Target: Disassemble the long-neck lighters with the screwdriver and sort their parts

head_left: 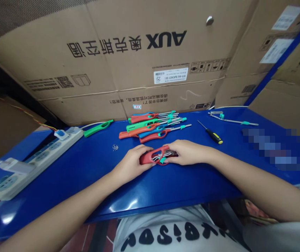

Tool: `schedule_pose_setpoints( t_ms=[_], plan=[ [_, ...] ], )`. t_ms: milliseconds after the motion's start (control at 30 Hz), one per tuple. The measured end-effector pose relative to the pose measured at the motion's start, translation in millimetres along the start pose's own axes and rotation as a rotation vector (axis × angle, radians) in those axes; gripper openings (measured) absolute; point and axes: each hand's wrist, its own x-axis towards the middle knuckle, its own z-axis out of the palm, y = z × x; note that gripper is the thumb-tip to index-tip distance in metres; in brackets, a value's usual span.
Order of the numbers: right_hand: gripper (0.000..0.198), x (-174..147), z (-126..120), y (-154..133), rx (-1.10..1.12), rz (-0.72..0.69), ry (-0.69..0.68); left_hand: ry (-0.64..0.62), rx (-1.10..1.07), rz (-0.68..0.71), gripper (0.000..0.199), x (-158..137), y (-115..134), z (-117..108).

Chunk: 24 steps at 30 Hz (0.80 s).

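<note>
My left hand (132, 161) is closed around the handle end of a red gas lighter (147, 158), just above the blue table. At its front end, my right hand (188, 152) pinches the lighter's nose. White wires and a teal trigger (162, 160) show in the lighter's opening between the hands. My right fingertips partly cover the dark and metallic parts there. Just beyond lies a pile of red, orange, green and blue lighters (142, 131), most with metal rods pointing right. Small screws (115, 147) sit in a little heap left of them.
A black-and-yellow screwdriver (213, 135) lies to the right. Behind it are a loose metal rod with wires and teal pieces (236, 121). A green lighter casing (97, 128) rests near a white power strip (41, 155) on the left. A large cardboard box (139, 73) walls the back.
</note>
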Motion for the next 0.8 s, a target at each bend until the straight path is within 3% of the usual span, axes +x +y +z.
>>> schedule_pose_setpoints(
  t_ms=[267, 400, 500, 567, 633, 800],
  plan=[
    [0.015, 4.3, -2.7, 11.6, 0.280, -0.102, 0.157, -0.046, 0.061, -0.084, 0.032, 0.1, -3.0, -12.9],
    [0.017, -3.9, -23.7, 27.4, 0.173, -0.066, 0.197, -0.060, 0.067, -0.129, 0.034, 1.5, -6.4, -20.2],
    [0.015, -17.3, -48.4, 51.1, -0.012, 0.113, 0.244, -0.070, 0.061, -0.122, 0.030, 1.6, -6.4, -22.2],
    [0.014, -29.7, -65.1, 73.4, -0.176, 0.338, 0.297, -0.085, 0.046, -0.095, 0.033, 1.1, -5.8, -22.7],
    [0.012, -44.0, -79.2, 99.4, -0.312, 0.581, 0.234, -0.105, 0.027, -0.067, 0.036, 0.5, -4.9, -23.0],
    [0.015, -73.8, -92.4, 159.5, -0.306, 0.786, 0.217, -0.094, 0.004, -0.011, 0.030, -0.3, -2.3, -21.8]
  ],
)
